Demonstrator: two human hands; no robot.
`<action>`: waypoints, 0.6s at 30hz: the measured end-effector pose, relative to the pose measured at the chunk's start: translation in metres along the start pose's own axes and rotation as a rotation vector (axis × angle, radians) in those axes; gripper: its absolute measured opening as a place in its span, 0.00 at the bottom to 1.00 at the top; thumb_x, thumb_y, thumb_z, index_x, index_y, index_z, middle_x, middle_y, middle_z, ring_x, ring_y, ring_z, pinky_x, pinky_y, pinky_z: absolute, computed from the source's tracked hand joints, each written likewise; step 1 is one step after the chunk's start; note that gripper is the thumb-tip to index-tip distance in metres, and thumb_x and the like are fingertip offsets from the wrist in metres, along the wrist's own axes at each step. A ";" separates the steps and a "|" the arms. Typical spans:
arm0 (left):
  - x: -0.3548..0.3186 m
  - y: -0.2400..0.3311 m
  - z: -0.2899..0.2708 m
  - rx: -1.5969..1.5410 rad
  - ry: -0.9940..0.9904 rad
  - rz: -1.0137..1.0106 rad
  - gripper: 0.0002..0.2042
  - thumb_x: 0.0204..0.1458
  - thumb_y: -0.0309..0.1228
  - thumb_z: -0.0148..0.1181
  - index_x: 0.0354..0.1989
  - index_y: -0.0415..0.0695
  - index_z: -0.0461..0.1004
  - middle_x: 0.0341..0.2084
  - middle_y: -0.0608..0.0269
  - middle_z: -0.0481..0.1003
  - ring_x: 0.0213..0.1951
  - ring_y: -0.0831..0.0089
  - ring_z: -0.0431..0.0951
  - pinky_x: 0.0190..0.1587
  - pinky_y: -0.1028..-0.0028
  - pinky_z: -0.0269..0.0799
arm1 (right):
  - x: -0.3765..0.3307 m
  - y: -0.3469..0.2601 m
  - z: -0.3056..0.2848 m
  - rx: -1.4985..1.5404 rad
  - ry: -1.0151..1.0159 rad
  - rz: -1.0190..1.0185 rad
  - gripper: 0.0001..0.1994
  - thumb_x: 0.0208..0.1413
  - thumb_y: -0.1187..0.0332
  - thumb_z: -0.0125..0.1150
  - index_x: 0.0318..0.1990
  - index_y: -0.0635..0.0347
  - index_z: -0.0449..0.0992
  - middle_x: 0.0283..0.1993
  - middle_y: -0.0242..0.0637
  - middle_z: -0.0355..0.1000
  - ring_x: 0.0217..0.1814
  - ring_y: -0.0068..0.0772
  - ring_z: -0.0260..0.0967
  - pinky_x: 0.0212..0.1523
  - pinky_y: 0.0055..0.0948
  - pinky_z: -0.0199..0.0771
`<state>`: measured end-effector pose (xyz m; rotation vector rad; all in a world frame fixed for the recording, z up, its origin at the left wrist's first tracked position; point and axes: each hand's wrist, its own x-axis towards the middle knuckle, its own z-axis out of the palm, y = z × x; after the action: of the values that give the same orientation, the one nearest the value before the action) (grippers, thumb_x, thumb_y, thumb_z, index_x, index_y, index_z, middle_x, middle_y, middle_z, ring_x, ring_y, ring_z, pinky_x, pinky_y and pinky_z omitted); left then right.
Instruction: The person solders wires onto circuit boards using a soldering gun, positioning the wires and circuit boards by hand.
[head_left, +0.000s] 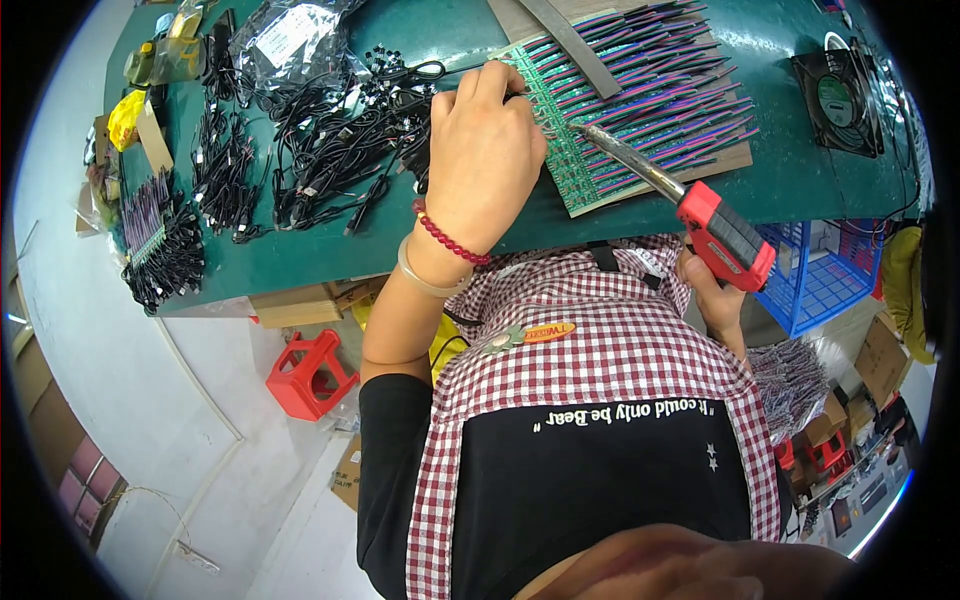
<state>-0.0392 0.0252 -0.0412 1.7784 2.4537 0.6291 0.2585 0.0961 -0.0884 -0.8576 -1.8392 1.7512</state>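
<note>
- Left hand point(487, 150) is over the left edge of the green circuit board point(568, 165), fingers bent and drawn close together. Fingertips are at the board's upper left; cannot tell what, if anything, is pinched.
- Red bead bracelet point(450, 240) and pale bangle point(425, 277) on that wrist.
- Right hand point(712, 292) is closed round the red and black handle of a soldering iron point(728, 238), below the table edge.
- Metal shaft of the iron slants up and left, tip at the board's row of joints; contact or small gap, cannot tell.
- Circuit board lies on the green table point(690, 200), in front of the person, on top of a wooden sheet point(735, 158).
- Rows of coloured wires point(660, 95) run right from the board, side by side.
- Flat metal bar point(575, 48) lies slantwise across the upper wires.
- Left of the left hand: tangled black cables point(330, 150), clear plastic bag point(290, 40) beyond.
- Far left: separate wire bundle point(160, 240) near the table edge.
- Far right: black fan point(838, 100).
- Below table level: blue basket point(800, 285) to the right, red stool point(310, 378) to the left.
</note>
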 end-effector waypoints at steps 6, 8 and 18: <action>0.000 0.001 -0.001 0.000 -0.007 -0.002 0.04 0.41 0.24 0.58 0.20 0.38 0.75 0.36 0.63 0.71 0.41 0.67 0.71 0.40 0.66 0.62 | -0.001 0.000 0.001 0.020 0.008 0.031 0.15 0.52 0.78 0.52 0.48 0.70 0.65 0.25 0.37 0.66 0.23 0.25 0.61 0.25 0.24 0.61; 0.001 0.001 -0.001 0.001 -0.009 -0.002 0.04 0.41 0.24 0.58 0.20 0.38 0.75 0.36 0.63 0.71 0.41 0.67 0.71 0.40 0.66 0.62 | -0.002 -0.001 0.002 0.023 0.015 0.033 0.15 0.52 0.78 0.52 0.48 0.70 0.65 0.25 0.37 0.66 0.23 0.25 0.61 0.25 0.24 0.61; 0.001 0.001 -0.001 0.003 -0.017 -0.004 0.03 0.41 0.24 0.57 0.20 0.37 0.75 0.36 0.62 0.71 0.41 0.67 0.71 0.41 0.66 0.62 | -0.001 -0.002 0.003 0.031 0.010 0.028 0.15 0.52 0.78 0.52 0.49 0.71 0.65 0.25 0.36 0.65 0.23 0.25 0.60 0.24 0.25 0.61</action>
<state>-0.0388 0.0258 -0.0396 1.7716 2.4485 0.6071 0.2570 0.0937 -0.0870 -0.8825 -1.7968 1.7843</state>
